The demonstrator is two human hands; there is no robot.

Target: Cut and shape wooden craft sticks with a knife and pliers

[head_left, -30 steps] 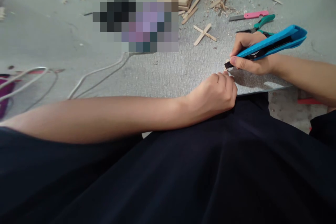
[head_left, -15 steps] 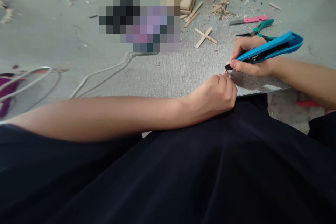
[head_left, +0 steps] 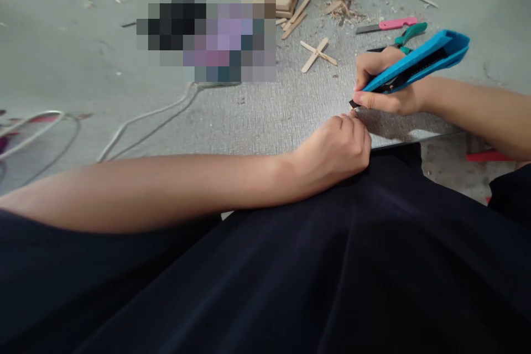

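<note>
Your right hand (head_left: 396, 102) is pinching the blue cutter (head_left: 429, 55) near its front, thumb on one side, fingers wrapped over the other. Cutter should handle light and stiff; the plastic body looks smooth, so it may slip if your fingers are damp. Best hold is where you have it, low on the body, clear of the black nose (head_left: 353, 104); the thin blade is likely the fragile part, I'd avoid twisting it. Position: the cutter slants through your right grip, nose just past the fingertips and down by the table (head_left: 244, 127), body rising back over your wrist. Your left hand (head_left: 341, 141) rests at the table edge, fingers curled, tips just beside the nose; a pale bit shows there, but I can't tell what that grip pinches. Crossed sticks (head_left: 317, 54) lie beyond both hands; pliers (head_left: 415, 32) sit just behind your right.
</note>
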